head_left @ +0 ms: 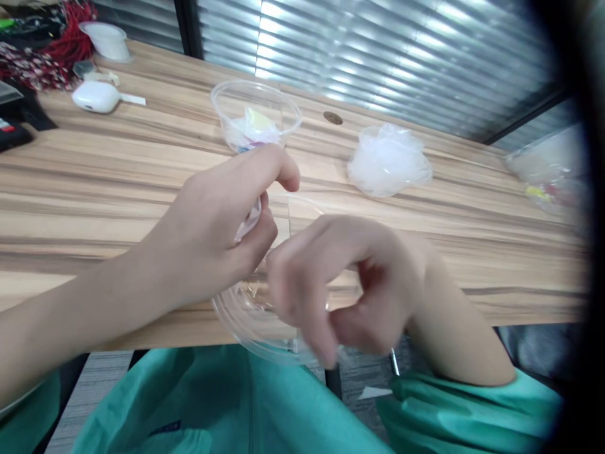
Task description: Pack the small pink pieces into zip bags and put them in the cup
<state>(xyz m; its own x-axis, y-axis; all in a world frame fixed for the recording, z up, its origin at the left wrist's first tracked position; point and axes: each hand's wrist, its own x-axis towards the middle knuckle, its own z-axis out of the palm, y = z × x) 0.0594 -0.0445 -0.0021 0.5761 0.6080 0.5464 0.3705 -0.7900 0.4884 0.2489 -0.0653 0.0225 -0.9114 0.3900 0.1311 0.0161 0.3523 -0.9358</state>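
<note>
My left hand (222, 217) is closed around a small clear plastic bag (249, 221), part of which shows between the thumb and the curled fingers. Just right of it and nearer to me, my right hand (340, 284) is blurred, its fingers bent downward and the thumb close to them. Whatever its fingertips may hold is hidden. Beneath both hands a clear round plastic bowl (246, 331) sits at the table's near edge, with small gold-coloured pieces (253, 291) inside.
A second clear bowl (255, 88) with small packets (258, 123) stands beyond my left hand. Right of it lies a pile of clear plastic bags (390, 161). At the left are a white earbud case (97, 96), a white cup (108, 43) and red cords (70, 44).
</note>
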